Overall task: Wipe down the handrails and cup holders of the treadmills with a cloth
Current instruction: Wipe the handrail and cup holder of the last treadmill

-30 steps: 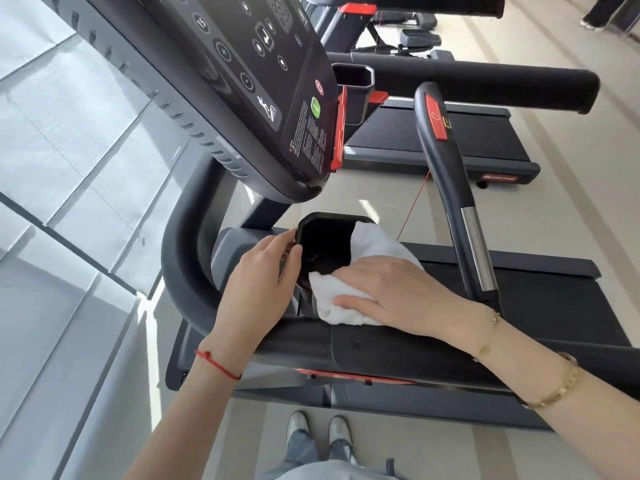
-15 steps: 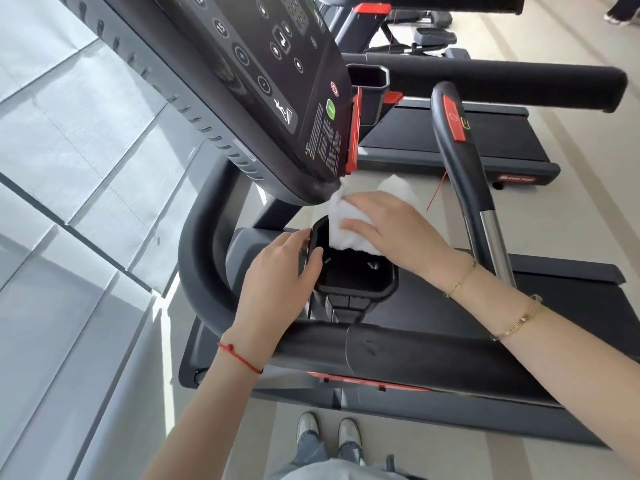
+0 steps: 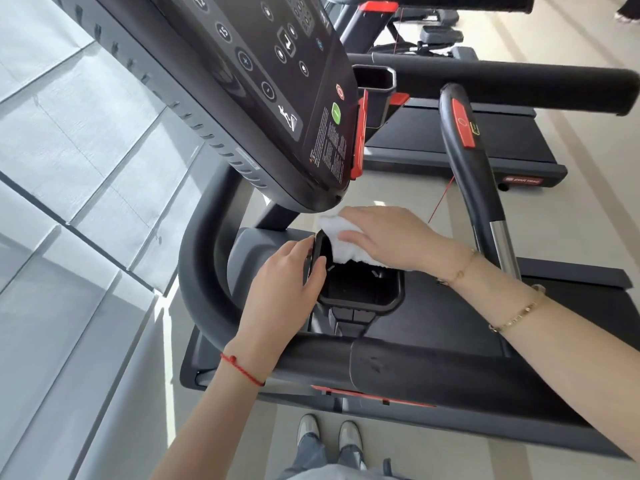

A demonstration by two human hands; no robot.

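White cloth, bunched, sits over black cup holder far rim; R hand presses it flat-fingered, L hand grips holder's left rim.

Bright daylight from the left, sunlit streak on floor, wide-angle bending at edges, slightly soft

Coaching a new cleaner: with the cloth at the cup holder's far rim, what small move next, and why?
Probably draw the white cloth down into the cup holder: the right hand presses it only on the far rim, the left hand grips the side, and the bottom lies uncovered.
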